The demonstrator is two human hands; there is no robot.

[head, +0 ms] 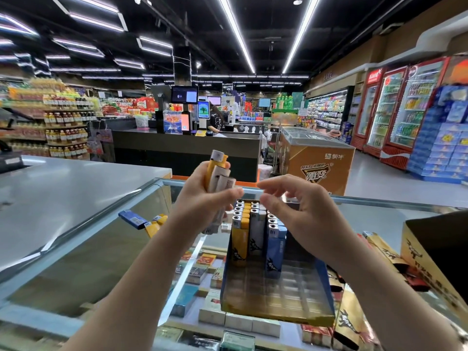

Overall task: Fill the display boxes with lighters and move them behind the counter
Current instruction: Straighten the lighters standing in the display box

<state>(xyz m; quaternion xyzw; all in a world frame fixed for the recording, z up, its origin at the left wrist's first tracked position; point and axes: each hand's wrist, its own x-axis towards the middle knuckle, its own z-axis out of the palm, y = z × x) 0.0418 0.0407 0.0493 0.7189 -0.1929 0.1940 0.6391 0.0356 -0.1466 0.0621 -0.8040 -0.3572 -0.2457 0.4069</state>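
Note:
A clear-fronted display box (276, 297) stands on the glass counter (106, 249), with yellow, white and blue lighters (255, 231) lined up in its back rows and its front rows bare. My left hand (202, 198) is raised above the box, shut on a bunch of lighters (219, 173), one yellow and the others white. My right hand (301, 211) hovers just right of it over the box, fingers apart and holding nothing. Loose blue and yellow lighters (144, 221) lie on the glass to the left.
A gold cardboard box (430, 269) stands open at the right edge of the counter. Cigarette packs (210, 287) show under the glass. A grey countertop (63, 188) lies to the left. Beyond are a dark checkout counter (187, 145), a freezer chest (319, 160) and drink fridges.

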